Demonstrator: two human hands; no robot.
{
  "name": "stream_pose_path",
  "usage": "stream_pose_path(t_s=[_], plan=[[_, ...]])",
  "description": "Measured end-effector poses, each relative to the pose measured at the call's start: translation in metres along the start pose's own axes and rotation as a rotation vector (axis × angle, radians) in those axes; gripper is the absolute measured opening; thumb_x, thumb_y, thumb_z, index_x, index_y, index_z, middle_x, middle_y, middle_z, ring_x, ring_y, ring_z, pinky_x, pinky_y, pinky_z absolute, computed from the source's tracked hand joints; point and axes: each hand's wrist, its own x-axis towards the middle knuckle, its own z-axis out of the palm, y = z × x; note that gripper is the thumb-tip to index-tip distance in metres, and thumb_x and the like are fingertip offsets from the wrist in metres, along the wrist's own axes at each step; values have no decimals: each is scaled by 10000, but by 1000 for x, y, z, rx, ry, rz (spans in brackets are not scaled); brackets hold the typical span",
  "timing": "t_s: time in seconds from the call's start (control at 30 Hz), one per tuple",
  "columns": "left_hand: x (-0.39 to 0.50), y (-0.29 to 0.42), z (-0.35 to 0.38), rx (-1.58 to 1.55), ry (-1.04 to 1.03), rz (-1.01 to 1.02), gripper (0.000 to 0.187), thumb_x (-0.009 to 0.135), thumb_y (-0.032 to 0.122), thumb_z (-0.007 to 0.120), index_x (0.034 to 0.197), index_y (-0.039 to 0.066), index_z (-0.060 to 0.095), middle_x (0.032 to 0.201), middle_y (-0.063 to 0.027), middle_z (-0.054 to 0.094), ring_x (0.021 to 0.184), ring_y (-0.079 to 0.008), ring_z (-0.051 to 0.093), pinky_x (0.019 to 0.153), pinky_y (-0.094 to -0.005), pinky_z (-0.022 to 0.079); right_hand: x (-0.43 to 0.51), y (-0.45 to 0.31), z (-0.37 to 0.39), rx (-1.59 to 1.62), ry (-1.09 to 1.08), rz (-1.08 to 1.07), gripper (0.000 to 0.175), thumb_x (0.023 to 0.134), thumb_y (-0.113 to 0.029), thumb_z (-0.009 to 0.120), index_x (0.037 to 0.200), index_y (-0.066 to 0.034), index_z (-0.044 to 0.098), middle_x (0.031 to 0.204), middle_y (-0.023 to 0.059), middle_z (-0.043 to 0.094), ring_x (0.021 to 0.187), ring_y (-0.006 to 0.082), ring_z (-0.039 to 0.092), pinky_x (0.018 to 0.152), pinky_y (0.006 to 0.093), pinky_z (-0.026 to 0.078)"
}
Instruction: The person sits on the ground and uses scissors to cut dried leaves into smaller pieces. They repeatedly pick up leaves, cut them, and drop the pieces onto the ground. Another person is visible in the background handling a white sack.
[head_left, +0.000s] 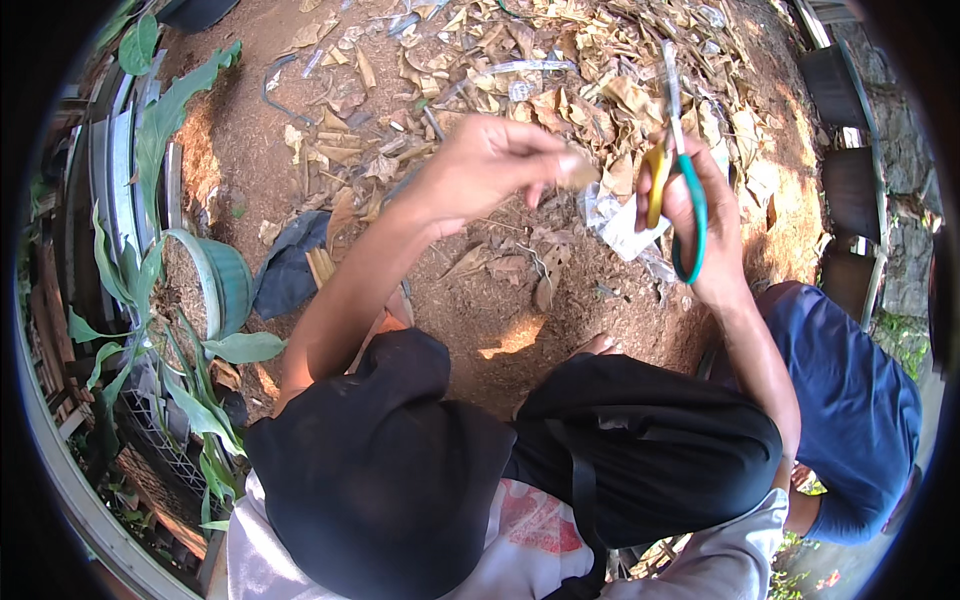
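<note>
My right hand (709, 202) holds a pair of scissors (691, 225) with one yellow and one green handle. The blades point away from me and lie close together. To its left, my left hand (487, 169) is raised over the ground, its thumb and fingers pinching a small brownish piece (582, 171), seemingly dry leaf; motion blurs it. Crumpled clear and white plastic (626, 229) lies on the soil below and between the hands. Dry brown leaves (570, 112) are heaped beyond them.
A green pot (225, 289) stands at left beside a leafy plant (139, 330). Black plastic sheeting (289, 262) lies near it. Dark planters (851, 184) line the right side. Close on my right sits a person in blue clothing (847, 405). My knees, in black cloth (645, 435), are below.
</note>
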Motion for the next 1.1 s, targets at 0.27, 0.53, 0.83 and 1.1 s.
stream_pose_path(t_s=[0.27, 0.53, 0.83, 1.1], plan=[[21, -19, -38, 232, 742, 118, 374, 862, 141, 660, 1195, -9, 580, 1139, -166, 631, 1024, -213, 624, 910, -365, 511, 2, 7, -12, -73, 183, 308, 401, 968, -398, 518, 1138, -35, 501, 872, 41, 542, 746, 124, 561, 655, 276, 496], [20, -56, -28, 1083, 78, -129, 205, 890, 170, 622, 1014, 13, 669, 973, -124, 678, 875, -234, 651, 825, -381, 529, -9, 3, -19, -1165, -752, 315, 525, 764, -431, 761, 1014, 9, 620, 759, 170, 650, 741, 311, 647, 682, 412, 489], [32, -107, -22, 1328, 95, 390, 181, 860, 120, 628, 1003, 22, 678, 947, -112, 620, 913, -219, 571, 860, -389, 499, -14, 10, -21, -1211, -748, 327, 555, 761, -450, 750, 1055, 3, 621, 821, 205, 664, 822, 363, 652, 733, 441, 490], [33, -58, -36, 663, 465, 340, 102, 832, 98, 683, 910, 35, 704, 936, -70, 680, 856, -153, 608, 710, -304, 485, -4, -4, -8, -802, -248, 278, 426, 796, -270, 769, 1085, -19, 581, 641, 59, 558, 574, 137, 525, 550, 302, 415]])
